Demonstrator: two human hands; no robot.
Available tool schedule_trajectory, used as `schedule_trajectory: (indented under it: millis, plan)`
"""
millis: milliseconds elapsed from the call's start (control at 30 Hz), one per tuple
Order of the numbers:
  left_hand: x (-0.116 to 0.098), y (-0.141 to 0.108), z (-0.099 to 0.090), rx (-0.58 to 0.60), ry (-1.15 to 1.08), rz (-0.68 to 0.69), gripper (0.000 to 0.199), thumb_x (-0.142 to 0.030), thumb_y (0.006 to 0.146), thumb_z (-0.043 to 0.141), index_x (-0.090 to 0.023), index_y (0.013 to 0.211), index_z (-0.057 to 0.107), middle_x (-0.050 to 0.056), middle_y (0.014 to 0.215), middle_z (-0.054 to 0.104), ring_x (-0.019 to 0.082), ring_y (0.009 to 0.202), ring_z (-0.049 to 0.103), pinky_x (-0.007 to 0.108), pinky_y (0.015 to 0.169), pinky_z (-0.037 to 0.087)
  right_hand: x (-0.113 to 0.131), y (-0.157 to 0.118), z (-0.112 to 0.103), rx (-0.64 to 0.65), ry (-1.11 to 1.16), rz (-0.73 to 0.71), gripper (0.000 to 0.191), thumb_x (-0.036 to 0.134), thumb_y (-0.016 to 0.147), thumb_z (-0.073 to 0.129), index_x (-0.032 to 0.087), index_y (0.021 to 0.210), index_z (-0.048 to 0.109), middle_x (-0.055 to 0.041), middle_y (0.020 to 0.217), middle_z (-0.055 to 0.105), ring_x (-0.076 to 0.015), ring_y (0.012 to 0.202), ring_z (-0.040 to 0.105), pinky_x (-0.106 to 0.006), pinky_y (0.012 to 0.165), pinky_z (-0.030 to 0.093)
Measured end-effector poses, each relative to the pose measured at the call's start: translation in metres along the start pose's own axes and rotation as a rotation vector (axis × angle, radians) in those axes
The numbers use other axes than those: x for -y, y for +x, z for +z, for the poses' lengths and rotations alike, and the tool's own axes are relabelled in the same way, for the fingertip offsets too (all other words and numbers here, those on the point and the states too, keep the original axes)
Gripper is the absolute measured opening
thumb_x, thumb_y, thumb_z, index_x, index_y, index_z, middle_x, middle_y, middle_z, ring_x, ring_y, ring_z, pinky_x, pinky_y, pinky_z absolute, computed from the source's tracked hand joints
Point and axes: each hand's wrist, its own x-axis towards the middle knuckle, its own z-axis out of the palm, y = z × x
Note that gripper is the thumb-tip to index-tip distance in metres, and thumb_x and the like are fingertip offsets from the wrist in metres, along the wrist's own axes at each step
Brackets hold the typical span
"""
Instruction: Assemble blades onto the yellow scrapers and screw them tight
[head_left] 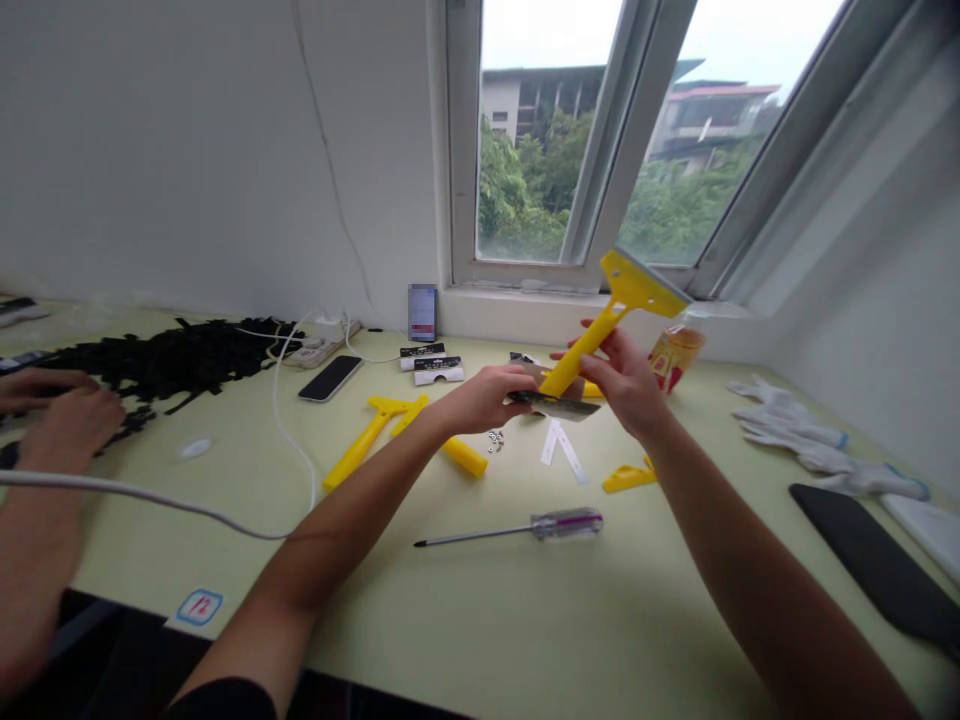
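A yellow scraper [634,287] with a wide blade head is raised above the table in my right hand [624,378], its fingers closed round the handle and its head up to the right. My left hand [491,398] pinches a thin, dark-and-grey curved piece [564,406] at the handle's lower end; its exact kind is unclear. Below lie small metal nuts [495,440], two white strips [564,450] and a small yellow part [628,478]. More yellow scraper pieces [360,448] rest left of my left forearm. A screwdriver [555,525] with a clear handle lies between my arms.
A black phone [330,379], small white-and-black boxes [438,371] and an upright phone [422,313] stand toward the wall. A white cable [277,400] crosses the left side. Another person's hands [71,415] are by black strips [180,360]. Gloves [795,430] and a dark board [862,555] lie right.
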Motion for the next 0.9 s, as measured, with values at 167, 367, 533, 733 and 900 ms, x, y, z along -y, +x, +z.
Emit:
schedule_trajectory:
  millis: [167, 367, 533, 733, 900]
  plan:
    - [0.012, -0.002, 0.001, -0.089, 0.001, -0.041, 0.016, -0.012, 0.078, 0.07, -0.024, 0.087, 0.075, 0.004, 0.084, 0.07, 0.017, 0.076, 0.065, 0.03, 0.074, 0.051, -0.016, 0.0, 0.007, 0.19, -0.006, 0.057, 0.04, 0.043, 0.082, 0.067, 0.023, 0.114, 0.051, -0.0102, 0.113, 0.068, -0.0264, 0.113, 0.065, -0.047, 0.101, 0.05]
    - [0.027, -0.005, 0.018, -0.186, -0.318, -0.192, 0.011, -0.024, 0.075, 0.078, -0.019, 0.084, 0.075, 0.003, 0.079, 0.064, 0.017, 0.076, 0.062, 0.029, 0.07, 0.051, -0.016, 0.001, -0.002, 0.25, 0.102, 0.142, 0.039, 0.044, 0.082, 0.068, 0.023, 0.111, 0.052, -0.0099, 0.111, 0.072, -0.0266, 0.11, 0.066, -0.049, 0.101, 0.048]
    - [0.026, -0.004, 0.025, -0.334, -0.625, -0.264, 0.023, -0.03, 0.071, 0.083, -0.02, 0.091, 0.075, 0.004, 0.091, 0.065, 0.017, 0.085, 0.064, 0.032, 0.079, 0.053, -0.014, 0.0, -0.01, 0.165, 0.212, 0.185, 0.04, 0.043, 0.082, 0.069, 0.026, 0.114, 0.052, -0.0081, 0.116, 0.072, -0.0264, 0.111, 0.066, -0.048, 0.097, 0.05]
    - [0.021, 0.0, 0.028, -0.517, -0.649, -0.282, 0.028, -0.03, 0.065, 0.087, -0.019, 0.088, 0.076, 0.003, 0.088, 0.064, 0.017, 0.087, 0.061, 0.032, 0.082, 0.052, -0.005, -0.002, -0.003, 0.339, -0.074, 0.106, 0.043, 0.046, 0.077, 0.073, 0.022, 0.112, 0.065, -0.0096, 0.119, 0.07, -0.0284, 0.112, 0.064, -0.046, 0.097, 0.051]
    - [0.024, 0.002, 0.027, -0.699, -0.643, -0.232, 0.023, -0.029, 0.065, 0.087, -0.02, 0.083, 0.075, 0.001, 0.087, 0.06, 0.014, 0.082, 0.057, 0.028, 0.078, 0.052, -0.006, 0.003, -0.015, 0.342, -0.216, 0.06, 0.046, 0.044, 0.084, 0.065, 0.024, 0.125, 0.064, -0.008, 0.142, 0.057, -0.0301, 0.135, 0.047, -0.048, 0.113, 0.037]
